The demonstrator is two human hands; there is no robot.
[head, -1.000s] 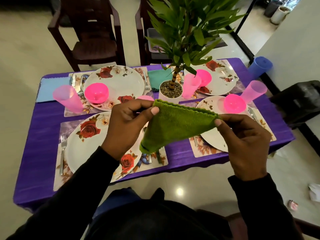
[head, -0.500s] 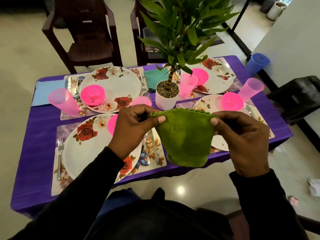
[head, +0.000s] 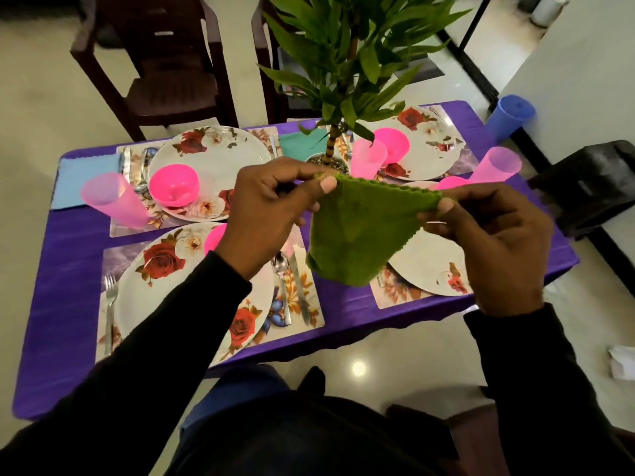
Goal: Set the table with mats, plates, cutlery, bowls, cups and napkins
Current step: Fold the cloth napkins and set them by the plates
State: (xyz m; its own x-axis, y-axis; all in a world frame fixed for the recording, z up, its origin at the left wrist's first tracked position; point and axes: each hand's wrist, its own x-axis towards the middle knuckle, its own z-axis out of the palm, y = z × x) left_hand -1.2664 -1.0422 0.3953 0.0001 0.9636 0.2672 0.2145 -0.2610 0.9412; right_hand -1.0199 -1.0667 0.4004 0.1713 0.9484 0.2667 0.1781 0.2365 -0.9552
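— Purple cloth covers the table [head: 68,269], which runs across the middle of the frame on a pale tiled floor; two dark chairs [head: 154,63] stand at its far side, upper left.

— And what is held up?

— Both hands pinch a green napkin [head: 360,231] by its top corners: the left hand [head: 264,214] at the left corner between thumb and curled fingers, the right hand [head: 494,242] at the right. It hangs in a sagging triangle above the table, centre frame — touching nothing else.

— What does it hide?

— Part of the lower right plate [head: 429,266] and its mat, and the pot of the potted plant [head: 343,63], whose leaves fill the top centre. The left forearm crosses the lower left plate [head: 158,286].

— Around that?

— A fork [head: 110,304] lies left of that plate, a spoon [head: 281,280] and knife to its right. Pink bowls [head: 174,185] sit on the plates, pink cups [head: 113,201] beside them, a blue napkin [head: 82,180] at far left and a blue cup [head: 510,115] at upper right.
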